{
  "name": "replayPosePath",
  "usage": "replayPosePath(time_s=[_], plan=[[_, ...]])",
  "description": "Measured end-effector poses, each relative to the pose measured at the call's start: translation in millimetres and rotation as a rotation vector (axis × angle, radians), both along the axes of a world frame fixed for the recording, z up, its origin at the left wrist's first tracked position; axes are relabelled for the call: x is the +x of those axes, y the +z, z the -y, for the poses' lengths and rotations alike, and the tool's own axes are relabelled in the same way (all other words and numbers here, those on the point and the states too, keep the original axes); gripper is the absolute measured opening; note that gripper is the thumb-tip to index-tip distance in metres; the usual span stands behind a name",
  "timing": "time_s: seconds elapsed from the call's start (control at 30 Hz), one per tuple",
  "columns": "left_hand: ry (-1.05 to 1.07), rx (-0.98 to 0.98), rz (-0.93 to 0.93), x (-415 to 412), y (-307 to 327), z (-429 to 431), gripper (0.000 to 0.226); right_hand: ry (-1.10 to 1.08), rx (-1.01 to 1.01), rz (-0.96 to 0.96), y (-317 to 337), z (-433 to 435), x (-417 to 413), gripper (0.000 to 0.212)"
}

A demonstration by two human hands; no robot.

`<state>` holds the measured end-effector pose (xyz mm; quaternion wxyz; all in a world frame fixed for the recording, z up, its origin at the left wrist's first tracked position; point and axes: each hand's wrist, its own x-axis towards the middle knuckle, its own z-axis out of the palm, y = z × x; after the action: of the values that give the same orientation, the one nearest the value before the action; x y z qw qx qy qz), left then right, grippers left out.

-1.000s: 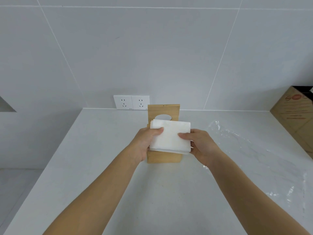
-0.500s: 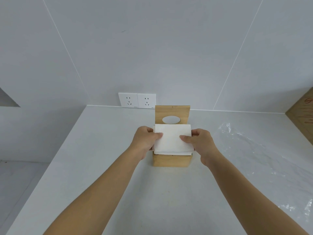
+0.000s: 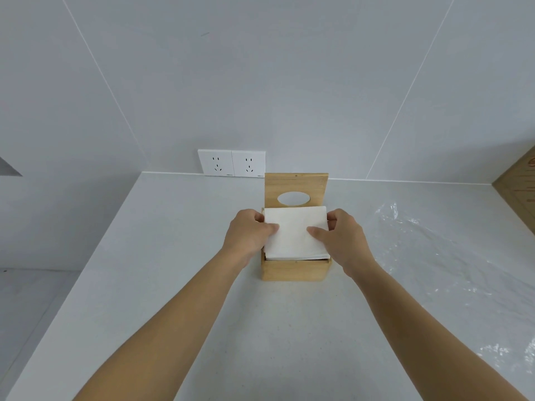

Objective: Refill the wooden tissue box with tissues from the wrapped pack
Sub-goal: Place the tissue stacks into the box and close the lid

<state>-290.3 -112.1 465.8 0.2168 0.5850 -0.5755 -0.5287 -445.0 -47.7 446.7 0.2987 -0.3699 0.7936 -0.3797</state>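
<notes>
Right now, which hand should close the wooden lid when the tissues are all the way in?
Probably the right hand. Its fingers reach farther back beside the tissue stack, nearer the upright lid. The left hand can steady the wooden box. It's close, though.

A pale grey-white stone-look countertop (image 3: 162,285) runs from the near edge back to a wall of large, light grey glossy tiles (image 3: 289,82), whose thin white grout lines slant upward to either side. Low on that wall, just above the counter's back edge, sits a white plastic double power socket plate (image 3: 231,162), two outlets side by side. At the far right edge, a brown cardboard box with faint reddish printing (image 3: 518,189) stands on the counter and is cut off by the frame. To the left, beyond the counter's edge, a lower pale grey floor (image 3: 26,293) shows.
</notes>
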Motion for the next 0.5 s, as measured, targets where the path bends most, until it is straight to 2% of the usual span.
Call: replayPosePath(time_s=[0.17, 0.33, 0.4, 0.5], plan=[[0.002, -0.037, 0.047, -1.9, -1.7, 1.3, 0.026, 0.005, -0.004, -0.071, -2.3, -0.7, 4.3, 0.024], [-0.007, -0.050, 0.080, -3.1, -5.4, 3.2, 0.016, 0.031, 0.027, -0.188, -4.7, 1.0, 7.3, 0.025], [-0.008, -0.066, 0.100, -3.2, -8.0, 3.8, 0.020, 0.049, 0.061, -0.293, -7.5, 0.6, 7.9, 0.030], [-0.024, -0.104, 0.158, -2.9, -11.5, 4.3, 0.028, 0.041, 0.046, -0.327, -7.9, -0.4, 7.9, 0.046]])
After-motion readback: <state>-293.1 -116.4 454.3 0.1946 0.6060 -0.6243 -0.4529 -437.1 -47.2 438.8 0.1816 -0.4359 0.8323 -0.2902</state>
